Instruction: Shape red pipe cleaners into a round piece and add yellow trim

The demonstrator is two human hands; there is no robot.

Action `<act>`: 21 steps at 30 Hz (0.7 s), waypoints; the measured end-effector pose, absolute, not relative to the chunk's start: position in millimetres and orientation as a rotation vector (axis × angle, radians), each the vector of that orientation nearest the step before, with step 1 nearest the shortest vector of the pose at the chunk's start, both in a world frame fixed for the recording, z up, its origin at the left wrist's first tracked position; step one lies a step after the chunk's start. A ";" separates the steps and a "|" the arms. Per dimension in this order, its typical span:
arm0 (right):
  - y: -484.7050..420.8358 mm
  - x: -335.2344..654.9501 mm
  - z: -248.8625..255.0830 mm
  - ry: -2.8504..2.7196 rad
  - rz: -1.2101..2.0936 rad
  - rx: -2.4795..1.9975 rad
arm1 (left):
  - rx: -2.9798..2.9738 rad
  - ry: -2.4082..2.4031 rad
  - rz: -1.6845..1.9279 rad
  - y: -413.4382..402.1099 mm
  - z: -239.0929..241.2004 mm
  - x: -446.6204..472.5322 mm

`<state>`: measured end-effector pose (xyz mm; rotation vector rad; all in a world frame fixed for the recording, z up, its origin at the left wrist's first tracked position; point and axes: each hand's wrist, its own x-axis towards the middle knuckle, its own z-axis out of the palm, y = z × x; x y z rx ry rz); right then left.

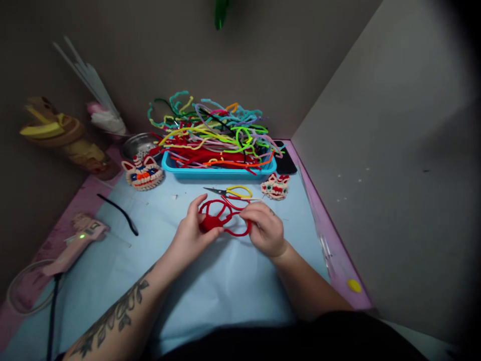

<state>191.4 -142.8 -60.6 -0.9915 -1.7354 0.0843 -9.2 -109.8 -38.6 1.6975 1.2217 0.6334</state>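
My left hand [197, 223] grips a rounded red pipe-cleaner frame [213, 223] between thumb and fingers. The frame has a solid red patch at its near side and curved open loops above it. A loose red strand bends from it toward the right, where my right hand [265, 226] pinches a red pipe cleaner [246, 231] with closed fingertips. Just beyond both hands, yellow-handled scissors [229, 192] lie on the blue sheet, points to the left. The tips of my right fingers are partly hidden by the hand.
A blue tray [221, 174] heaped with coloured pipe cleaners stands at the back. Crafted animal heads sit left [143, 174] and right [275, 187] of it. A metal bowl [131, 145], phone [286, 159], black strip [122, 213] and pink glue gun [80, 240] with cord surround the work area.
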 end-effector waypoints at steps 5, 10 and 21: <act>-139.7 191.3 -59.8 -1.807 0.164 -0.984 | 1.723 1.123 0.602 -110.2 -42.1 -11.0; -134.8 194.2 -56.6 -1.925 0.382 -0.940 | 1.695 1.038 0.625 -111.1 -44.3 -12.5; -141.4 183.4 -55.0 -1.913 0.390 -1.116 | 1.331 0.955 0.554 -108.7 -39.0 -4.4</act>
